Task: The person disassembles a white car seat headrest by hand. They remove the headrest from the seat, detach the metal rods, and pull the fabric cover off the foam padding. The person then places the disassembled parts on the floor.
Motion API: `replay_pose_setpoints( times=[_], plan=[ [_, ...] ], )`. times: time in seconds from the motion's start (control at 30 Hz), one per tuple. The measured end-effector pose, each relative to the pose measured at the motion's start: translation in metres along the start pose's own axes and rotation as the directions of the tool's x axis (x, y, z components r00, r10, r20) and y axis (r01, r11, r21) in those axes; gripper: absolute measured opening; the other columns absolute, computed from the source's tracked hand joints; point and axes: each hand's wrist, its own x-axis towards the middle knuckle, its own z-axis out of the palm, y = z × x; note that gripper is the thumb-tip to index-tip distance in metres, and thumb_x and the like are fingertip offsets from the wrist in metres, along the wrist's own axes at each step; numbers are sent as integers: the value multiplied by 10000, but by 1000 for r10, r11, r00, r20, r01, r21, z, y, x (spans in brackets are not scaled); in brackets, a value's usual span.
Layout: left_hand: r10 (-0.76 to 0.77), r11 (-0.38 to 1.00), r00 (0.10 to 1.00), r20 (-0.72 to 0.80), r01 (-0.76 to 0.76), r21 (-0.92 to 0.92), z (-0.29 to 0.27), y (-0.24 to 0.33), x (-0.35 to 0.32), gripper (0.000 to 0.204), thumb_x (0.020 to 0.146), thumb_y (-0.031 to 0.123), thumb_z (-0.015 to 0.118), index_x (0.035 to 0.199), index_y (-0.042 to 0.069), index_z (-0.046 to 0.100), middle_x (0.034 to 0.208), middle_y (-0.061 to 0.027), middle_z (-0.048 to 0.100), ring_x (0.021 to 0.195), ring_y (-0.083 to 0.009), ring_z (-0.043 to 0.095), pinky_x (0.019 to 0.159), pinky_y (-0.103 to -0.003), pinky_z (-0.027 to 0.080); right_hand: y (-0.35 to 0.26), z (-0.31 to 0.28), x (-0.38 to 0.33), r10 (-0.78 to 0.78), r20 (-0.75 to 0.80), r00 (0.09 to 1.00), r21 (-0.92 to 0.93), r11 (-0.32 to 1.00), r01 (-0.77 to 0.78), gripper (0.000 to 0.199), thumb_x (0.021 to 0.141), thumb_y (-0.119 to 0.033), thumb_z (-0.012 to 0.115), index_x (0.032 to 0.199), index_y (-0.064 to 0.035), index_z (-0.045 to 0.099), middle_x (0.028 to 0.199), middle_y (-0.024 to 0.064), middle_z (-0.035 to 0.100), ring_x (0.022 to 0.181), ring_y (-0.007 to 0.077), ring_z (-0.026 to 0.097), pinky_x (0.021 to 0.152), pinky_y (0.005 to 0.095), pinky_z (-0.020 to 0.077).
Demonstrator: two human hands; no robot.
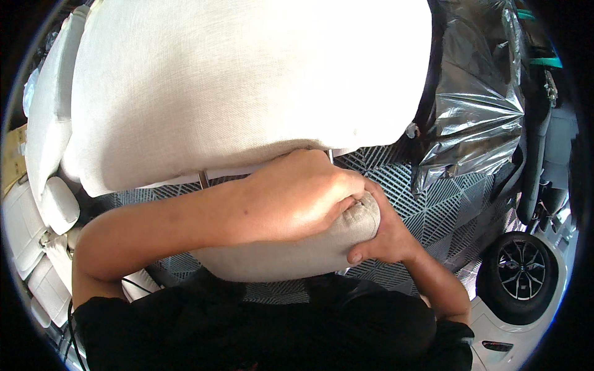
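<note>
My black sleeves and shirt (266, 334) fill the bottom of the view, closest to me, and both my forearms rise out of them toward the small beige fabric cushion (278, 253) I have pressed against my chest. My left hand (297, 198) lies over the top of it, fingers curled down and dug into the cloth at its right end, so it is clamped on the cushion; I judge I hold it from above to pin it steady. My right hand (387, 238) comes up from below on the right and cups that same end, thumb along the underside and fingers wrapped over the edge, also gripping the cushion. With one hand on top and one beneath, the fabric is pinched between them and puckers where my left fingertips sink in. Just beyond the cushion stands the big beige seat back (247, 86), and two metal posts (203, 179) show under its lower edge, one left of my left wrist and one barely visible above my knuckles. To the left I count at least three pale seat parts (59, 204). The floor is a grey patterned tile mat (445, 198). On the right hangs one crumpled silver foil sheet (476, 105), and below it one white car with a dark wheel (523, 275).
</note>
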Motion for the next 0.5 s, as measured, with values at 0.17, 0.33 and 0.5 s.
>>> replay_pose_setpoints(
  times=[0.17,0.33,0.5],
  plan=[
    [122,977,993,4,-121,177,1,0,2,83,895,76,641,864,-1,630,635,-164,654,559,-309,683,520,-390,541,-3,1,-1,-8,0,1000,24,1000,8,1231,582,-252,975,1540,-49,229,1472,155,409,1374,292,402,1153,421,327],
    [193,800,978,81,-205,564,-10,16,6,114,856,93,657,830,-8,609,617,-132,640,550,-292,682,497,-367,546,-7,2,-2,-76,-46,996,-68,995,73,1163,598,-249,965,1525,-49,292,1457,153,434,1365,280,415,1150,403,333],
    [191,840,981,15,-171,515,-12,19,2,85,822,58,662,841,11,593,713,-124,654,656,-260,712,558,-365,565,-12,3,-3,-44,-42,998,-56,998,41,1150,615,-266,956,1528,-58,288,1447,159,440,1369,287,415,1150,415,337]
  ],
)
